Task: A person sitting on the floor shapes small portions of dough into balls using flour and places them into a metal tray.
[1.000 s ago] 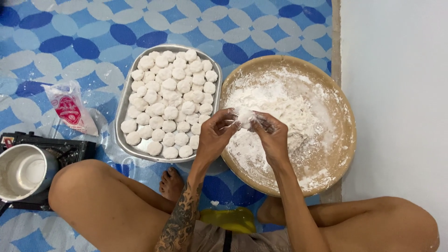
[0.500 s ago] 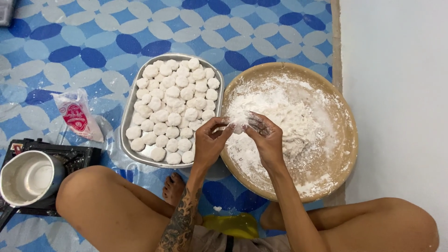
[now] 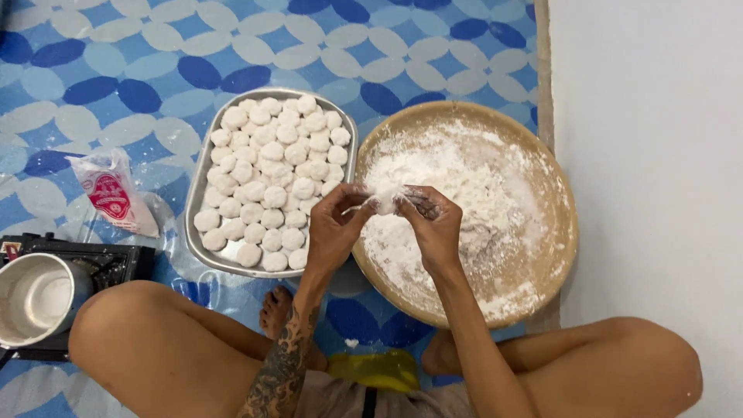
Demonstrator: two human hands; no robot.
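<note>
A small white piece of dough (image 3: 384,199) is pinched between both hands over the left part of a round wooden tray (image 3: 551,200) dusted with white flour. My left hand (image 3: 334,228) grips it from the left, my right hand (image 3: 432,220) from the right, fingers curled around it. Just to the left lies a rectangular metal tray (image 3: 198,195) packed with several round white dough pieces (image 3: 271,182). I sit cross-legged behind both trays.
A blue and white patterned mat (image 3: 139,85) covers the floor. A small plastic bag with a red print (image 3: 110,193) lies left of the metal tray. A metal pot (image 3: 35,298) sits on a black stove at the lower left. Bare pale floor (image 3: 650,116) is on the right.
The hands stay over the wooden tray working the same dough piece. The view has shifted slightly, so trays and hands appear a little lower in the picture.
</note>
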